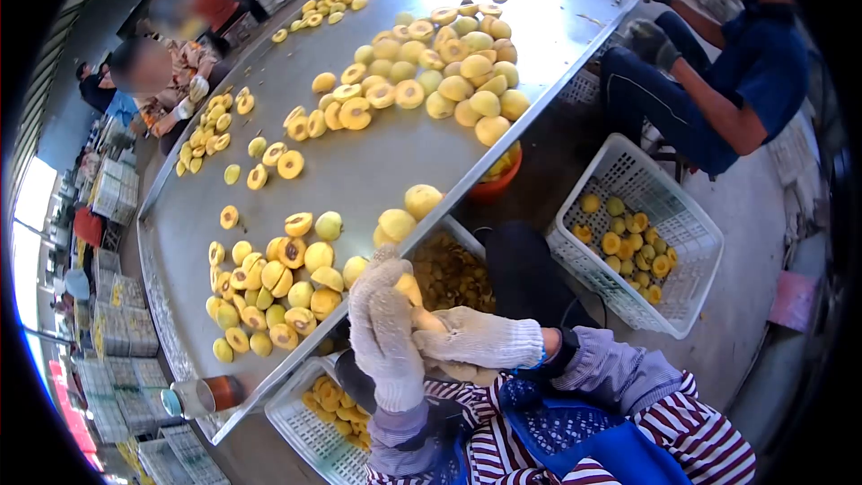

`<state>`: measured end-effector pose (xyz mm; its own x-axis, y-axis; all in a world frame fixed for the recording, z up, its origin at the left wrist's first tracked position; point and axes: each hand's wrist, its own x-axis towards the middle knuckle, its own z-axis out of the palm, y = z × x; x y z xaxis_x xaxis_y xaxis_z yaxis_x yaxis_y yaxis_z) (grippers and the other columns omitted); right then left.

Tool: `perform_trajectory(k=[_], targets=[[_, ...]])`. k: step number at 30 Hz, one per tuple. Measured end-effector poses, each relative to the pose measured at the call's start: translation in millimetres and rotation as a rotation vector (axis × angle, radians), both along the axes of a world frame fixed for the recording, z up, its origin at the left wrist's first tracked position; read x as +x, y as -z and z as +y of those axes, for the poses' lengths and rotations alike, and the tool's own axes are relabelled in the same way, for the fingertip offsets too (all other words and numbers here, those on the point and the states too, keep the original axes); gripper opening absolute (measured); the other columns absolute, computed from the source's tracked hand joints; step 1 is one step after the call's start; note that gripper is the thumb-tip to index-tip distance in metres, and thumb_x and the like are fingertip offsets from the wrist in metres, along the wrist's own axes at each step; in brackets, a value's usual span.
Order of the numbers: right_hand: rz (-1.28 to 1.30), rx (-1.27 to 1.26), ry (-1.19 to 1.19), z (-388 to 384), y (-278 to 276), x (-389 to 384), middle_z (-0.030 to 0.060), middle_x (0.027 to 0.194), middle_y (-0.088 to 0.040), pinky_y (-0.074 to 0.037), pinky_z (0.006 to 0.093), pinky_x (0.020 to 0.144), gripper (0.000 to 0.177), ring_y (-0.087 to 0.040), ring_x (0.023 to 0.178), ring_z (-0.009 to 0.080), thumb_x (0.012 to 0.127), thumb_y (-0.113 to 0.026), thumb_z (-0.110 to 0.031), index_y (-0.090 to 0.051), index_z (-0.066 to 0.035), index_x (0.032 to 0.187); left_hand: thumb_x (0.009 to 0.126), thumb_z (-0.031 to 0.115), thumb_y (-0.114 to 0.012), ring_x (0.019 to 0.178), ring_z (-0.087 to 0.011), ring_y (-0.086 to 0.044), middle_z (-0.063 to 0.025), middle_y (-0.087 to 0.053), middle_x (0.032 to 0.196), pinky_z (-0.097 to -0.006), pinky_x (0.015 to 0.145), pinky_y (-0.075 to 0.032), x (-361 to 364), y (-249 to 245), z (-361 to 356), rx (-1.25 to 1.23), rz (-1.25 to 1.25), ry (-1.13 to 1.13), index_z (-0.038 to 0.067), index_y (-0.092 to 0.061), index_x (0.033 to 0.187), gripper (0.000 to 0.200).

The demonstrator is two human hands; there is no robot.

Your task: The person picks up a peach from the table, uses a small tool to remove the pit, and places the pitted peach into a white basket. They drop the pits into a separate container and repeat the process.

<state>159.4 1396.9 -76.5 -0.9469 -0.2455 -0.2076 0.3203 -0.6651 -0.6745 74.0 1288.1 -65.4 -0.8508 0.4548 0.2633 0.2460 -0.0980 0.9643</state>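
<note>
Steel counter is heaped with peach halves just left of the hands | one peach is clasped between gloved left hand and right hand, both closed round it | steady, even pressure is judged best

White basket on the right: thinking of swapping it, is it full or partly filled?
Partly filled: fruit covers part of the basket floor; bare mesh shows.

The left hand and right hand wear off-white knitted gloves, with grey-lilac sleeve covers, a red-and-white striped top and a blue patterned apron nearer in.
</note>
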Motion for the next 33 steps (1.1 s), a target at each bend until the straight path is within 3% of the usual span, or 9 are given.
perform_trajectory(k=[1, 6, 11, 14, 16, 21, 24, 28, 33], targets=[[0.025, 0.03, 0.037, -2, 0, 1, -0.0041, 0.07, -0.056, -0.039, 0.0234, 0.053, 0.024, -0.048, 0.062, 0.004, 0.101, -0.059, -0.033, -0.063, -0.011, 0.093, 0.105, 0.031, -0.048, 0.116, -0.0247, -0.058, -0.0178, -0.057, 0.134, -0.0381, 0.104, -0.044, -1, -7, 1, 0.002, -0.089, 0.023, -0.003, -0.057, 0.125, 0.041], [0.002, -0.016, -0.115, 17, -16, 7, -0.0047, 0.071, -0.053, -0.039, 0.0226, 0.057, 0.029, -0.046, 0.065, 0.0047, 0.101, -0.058, -0.034, -0.06, -0.01, 0.084, 0.104, 0.037, -0.049, 0.103, -0.0238, -0.065, -0.0166, -0.064, 0.122, -0.033, 0.089, -0.052, -11, -7, 2, -0.128, 0.202, 0.062, -0.004, -0.063, 0.117, 0.046], [-0.074, -0.143, -0.162, 18, -21, 11, -0.0059, 0.068, -0.051, -0.037, 0.0193, 0.054, 0.033, -0.046, 0.061, 0.0029, 0.102, -0.055, -0.035, -0.058, -0.01, 0.08, 0.101, 0.044, -0.055, 0.093, -0.0266, -0.07, -0.0175, -0.068, 0.116, -0.0365, 0.083, -0.057, -14, -24, 3, -0.093, -0.323, 0.281, -0.004, -0.064, 0.114, 0.051], [-0.105, -0.308, -0.232, 14, 1, 17, -0.0017, 0.052, -0.047, -0.036, 0.0254, 0.032, 0.044, -0.041, 0.034, 0.0091, 0.103, -0.049, -0.042, -0.052, -0.01, 0.073, 0.098, 0.019, -0.06, 0.104, -0.027, -0.067, -0.0173, -0.068, 0.119, -0.0362, 0.091, -0.053, -25, 0, 0, 0.04, 0.2, 0.344, 0.0, -0.069, 0.111, 0.025], [0.131, -0.892, -0.465, 3, 32, 7, -0.0001, 0.052, -0.049, -0.038, 0.026, 0.032, 0.047, -0.043, 0.034, 0.0108, 0.104, -0.046, -0.043, -0.052, -0.009, 0.072, 0.098, 0.018, -0.058, 0.107, -0.0304, -0.066, -0.0197, -0.067, 0.121, -0.0383, 0.093, -0.052, -24, 1, 3, 0.075, 0.366, 0.311, 0.0, -0.068, 0.111, 0.024], [-0.128, -0.564, -0.274, 9, 9, 20, 0.0021, 0.054, -0.052, -0.04, 0.0271, 0.032, 0.045, -0.044, 0.033, 0.0128, 0.104, -0.046, -0.043, -0.056, -0.007, 0.08, 0.102, 0.046, -0.049, 0.105, -0.0297, -0.067, -0.0198, -0.066, 0.118, -0.0402, 0.094, -0.053, 6, -8, 5, 0.43, -0.579, 0.392, -0.001, -0.063, 0.115, 0.051], [-0.104, -0.453, -0.227, 4, 29, 19, 0.0012, 0.057, -0.054, -0.041, 0.0266, 0.034, 0.042, -0.046, 0.037, 0.0116, 0.103, -0.048, -0.043, -0.058, -0.006, 0.088, 0.101, 0.059, -0.042, 0.099, -0.0287, -0.067, -0.0186, -0.066, 0.114, -0.043, 0.09, -0.056, 4, -18, 6, 0.251, -0.556, 0.325, 0.0, -0.062, 0.115, 0.063], [-0.102, -0.251, -0.199, -6, 31, 23, -0.0005, 0.064, -0.056, -0.04, 0.0243, 0.04, 0.035, -0.049, 0.044, 0.0092, 0.1, -0.055, -0.041, -0.059, -0.007, 0.094, 0.098, 0.058, -0.05, 0.096, -0.0296, -0.069, -0.0187, -0.067, 0.113, -0.0419, 0.089, -0.057, -7, 4, -2, 0.612, -1.055, 0.378, -0.002, -0.061, 0.117, 0.063], [-0.175, -0.276, -0.333, 11, 44, 23, 0.0015, 0.088, -0.062, -0.047, 0.0207, 0.058, 0.025, -0.058, 0.07, 0.0083, 0.092, -0.068, -0.027, -0.061, -0.007, 0.106, 0.1, 0.051, -0.051, 0.093, -0.0281, -0.07, -0.0171, -0.067, 0.109, -0.0368, 0.081, -0.059, -20, 0, -42, 0.243, -0.656, -0.097, 0.001, -0.062, 0.115, 0.054]])
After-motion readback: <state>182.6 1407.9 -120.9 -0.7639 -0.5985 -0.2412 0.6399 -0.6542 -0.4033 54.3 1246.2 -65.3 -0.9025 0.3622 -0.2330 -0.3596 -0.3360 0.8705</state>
